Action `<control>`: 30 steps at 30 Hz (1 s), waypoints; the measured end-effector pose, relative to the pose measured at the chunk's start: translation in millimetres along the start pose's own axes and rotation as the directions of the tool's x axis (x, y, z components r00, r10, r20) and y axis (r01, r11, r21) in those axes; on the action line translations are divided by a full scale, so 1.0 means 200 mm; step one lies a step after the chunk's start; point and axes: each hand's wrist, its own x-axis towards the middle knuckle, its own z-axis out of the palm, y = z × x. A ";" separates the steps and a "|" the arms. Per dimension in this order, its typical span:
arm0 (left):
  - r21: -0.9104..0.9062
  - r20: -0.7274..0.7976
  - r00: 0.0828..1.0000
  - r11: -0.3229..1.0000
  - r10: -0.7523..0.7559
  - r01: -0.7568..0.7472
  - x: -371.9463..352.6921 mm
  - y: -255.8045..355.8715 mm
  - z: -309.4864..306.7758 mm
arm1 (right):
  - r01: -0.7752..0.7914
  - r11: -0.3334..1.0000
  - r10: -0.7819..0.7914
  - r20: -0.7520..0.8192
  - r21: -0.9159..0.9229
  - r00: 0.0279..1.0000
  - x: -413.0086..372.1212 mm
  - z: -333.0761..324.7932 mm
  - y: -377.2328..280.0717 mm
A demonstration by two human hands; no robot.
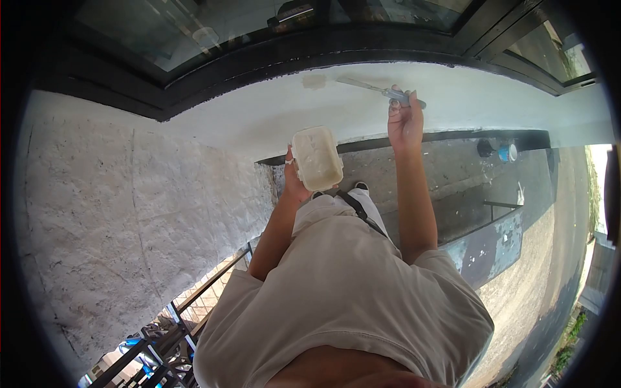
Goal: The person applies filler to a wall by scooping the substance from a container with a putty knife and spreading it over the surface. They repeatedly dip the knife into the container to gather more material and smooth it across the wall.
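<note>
My left hand (294, 178) grips a cream-coloured plastic tub (317, 158) by its side, the tub's open top facing up. Whitish residue coats the inside of it. In my right hand (406, 123) is a putty knife (396, 96), held by its grey-blue handle with the thin blade pointing left. The blade tip reaches close to a beige patch (314, 81) on the white wall (259, 119) under the window. White smears show on the fingers of my left hand.
A dark window frame (259, 61) runs above the wall. Rough whitish masonry (116, 213) stands at left, with a metal railing (194, 294) below it. On the ground at right are a blue-and-white container (508, 153), a dark pot (486, 148) and a worn blue-grey panel (491, 249).
</note>
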 end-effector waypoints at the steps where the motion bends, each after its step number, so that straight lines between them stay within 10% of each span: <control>1: -0.015 -0.015 1.000 1.000 0.000 0.000 0.00 0.00 0.00 | 0.000 1.000 0.000 -0.004 -0.018 1.000 0.01 0.00 0.00; 30: 0.102 -0.010 1.000 0.995 0.011 -0.010 -0.01 0.07 -0.03 | 0.360 0.776 -0.356 0.113 -0.518 0.928 -0.20 0.36 -0.04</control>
